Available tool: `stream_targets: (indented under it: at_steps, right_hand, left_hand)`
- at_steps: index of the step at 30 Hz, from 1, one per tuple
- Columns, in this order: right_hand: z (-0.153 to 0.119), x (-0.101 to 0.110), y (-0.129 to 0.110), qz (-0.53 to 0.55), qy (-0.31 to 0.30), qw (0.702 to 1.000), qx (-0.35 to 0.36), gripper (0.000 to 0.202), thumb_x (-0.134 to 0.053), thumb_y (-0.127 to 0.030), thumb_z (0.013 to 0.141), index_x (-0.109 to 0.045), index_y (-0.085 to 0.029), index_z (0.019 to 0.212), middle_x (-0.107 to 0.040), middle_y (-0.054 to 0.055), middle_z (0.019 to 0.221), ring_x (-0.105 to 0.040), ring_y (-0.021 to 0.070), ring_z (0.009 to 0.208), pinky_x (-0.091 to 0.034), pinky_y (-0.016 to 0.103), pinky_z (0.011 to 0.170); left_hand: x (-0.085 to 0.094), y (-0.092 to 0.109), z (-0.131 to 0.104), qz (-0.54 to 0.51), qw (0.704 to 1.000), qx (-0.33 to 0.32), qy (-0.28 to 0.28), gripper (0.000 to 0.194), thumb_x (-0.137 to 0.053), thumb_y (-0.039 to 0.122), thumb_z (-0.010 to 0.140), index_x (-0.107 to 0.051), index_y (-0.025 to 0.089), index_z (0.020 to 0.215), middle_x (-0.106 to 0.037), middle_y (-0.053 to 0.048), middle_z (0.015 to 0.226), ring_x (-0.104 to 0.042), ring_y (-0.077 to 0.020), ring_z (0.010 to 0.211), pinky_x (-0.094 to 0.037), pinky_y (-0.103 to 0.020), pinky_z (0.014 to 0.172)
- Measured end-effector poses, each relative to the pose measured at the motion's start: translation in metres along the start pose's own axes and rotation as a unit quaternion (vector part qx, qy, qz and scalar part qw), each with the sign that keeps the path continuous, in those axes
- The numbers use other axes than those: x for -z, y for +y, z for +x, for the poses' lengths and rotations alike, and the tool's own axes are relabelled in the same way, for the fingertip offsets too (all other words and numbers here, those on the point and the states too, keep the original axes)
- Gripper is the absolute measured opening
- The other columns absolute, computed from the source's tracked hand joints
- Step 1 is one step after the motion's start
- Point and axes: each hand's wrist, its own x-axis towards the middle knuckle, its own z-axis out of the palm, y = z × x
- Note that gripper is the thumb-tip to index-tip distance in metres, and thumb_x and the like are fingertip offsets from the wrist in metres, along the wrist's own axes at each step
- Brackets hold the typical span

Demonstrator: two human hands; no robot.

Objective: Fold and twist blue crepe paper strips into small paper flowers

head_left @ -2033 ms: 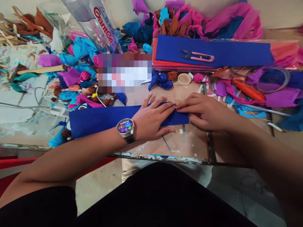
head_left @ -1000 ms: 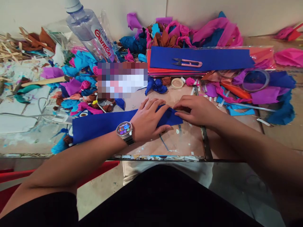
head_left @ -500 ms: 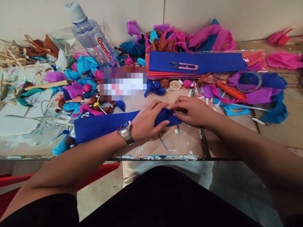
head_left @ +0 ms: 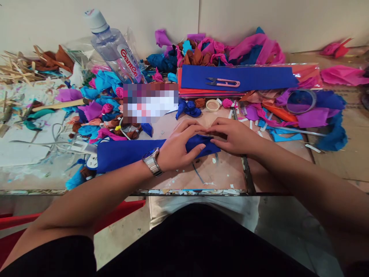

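A long strip of dark blue crepe paper [head_left: 123, 154] lies across the table in front of me, its right end under both hands. My left hand [head_left: 180, 144], with a metal watch [head_left: 152, 157] on the wrist, rests over the strip; its fingers curve round the far edge and its thumb lies on the near side. At the strip's right end my right hand [head_left: 232, 134] has thumb and fingers closed on the paper. The fingertips of both hands nearly meet, and the paper between them is slightly bunched. Part of the strip is hidden by my left hand and forearm.
Pink-handled thread snips [head_left: 223, 82] lie on another blue strip [head_left: 259, 77] at the back. A plastic bottle [head_left: 115, 54] leans at back left. Crumpled paper flowers [head_left: 95, 109], a roll of clear tape [head_left: 301, 102] and wooden sticks [head_left: 17, 67] surround the work area.
The blue strip's left end has slid a little to the right, baring more of a white socket beneath. My hands stay at its right end, with fingers slightly shifted.
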Motion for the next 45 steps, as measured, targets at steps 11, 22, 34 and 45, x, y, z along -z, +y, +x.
stream_targets:
  at_steps: [11,22,34,45]
  right_hand:
    - [0.000,-0.003,0.001,0.014,0.022,0.999,0.027,0.018,-0.069,-0.024,0.092,-0.078,-0.022,0.107,-0.068,0.011,0.112,-0.069,0.0259,0.097,-0.055,0.039,0.085]
    - [0.001,0.000,-0.011,0.213,0.019,0.971,-0.108,0.011,-0.071,-0.024,0.086,-0.075,-0.022,0.096,-0.070,-0.001,0.076,-0.062,0.0161,0.065,-0.049,0.031,0.064]
    - [0.012,0.021,0.013,0.467,0.241,0.807,-0.269,0.019,-0.089,-0.025,0.067,-0.077,-0.023,0.082,-0.076,0.002,0.084,-0.066,0.0173,0.071,-0.057,0.033,0.068]
    - [0.010,0.017,-0.002,0.469,0.145,0.811,-0.318,0.027,-0.091,-0.028,0.067,-0.081,-0.021,0.091,-0.074,0.002,0.076,-0.061,0.0143,0.060,-0.050,0.028,0.053]
  left_hand:
    - [-0.001,0.002,-0.004,0.007,0.980,-0.198,0.030,0.032,-0.064,0.030,0.100,-0.065,0.023,0.131,-0.069,-0.013,0.129,-0.066,-0.0260,0.120,-0.052,-0.047,0.108]
    - [0.006,-0.002,0.000,0.088,0.995,-0.051,0.008,0.056,-0.061,0.048,0.101,-0.055,0.015,0.146,-0.069,-0.016,0.131,-0.067,-0.0298,0.117,-0.053,-0.047,0.105]
    - [0.014,0.007,0.001,-0.200,0.975,0.061,-0.069,0.068,-0.071,0.044,0.097,-0.043,0.024,0.155,-0.054,-0.015,0.159,-0.068,-0.0278,0.127,-0.057,-0.044,0.107]
    - [0.030,-0.005,0.009,-0.252,0.927,0.106,-0.257,0.099,-0.080,0.031,0.081,-0.031,0.020,0.166,-0.062,-0.017,0.152,-0.071,-0.0315,0.121,-0.061,-0.046,0.101]
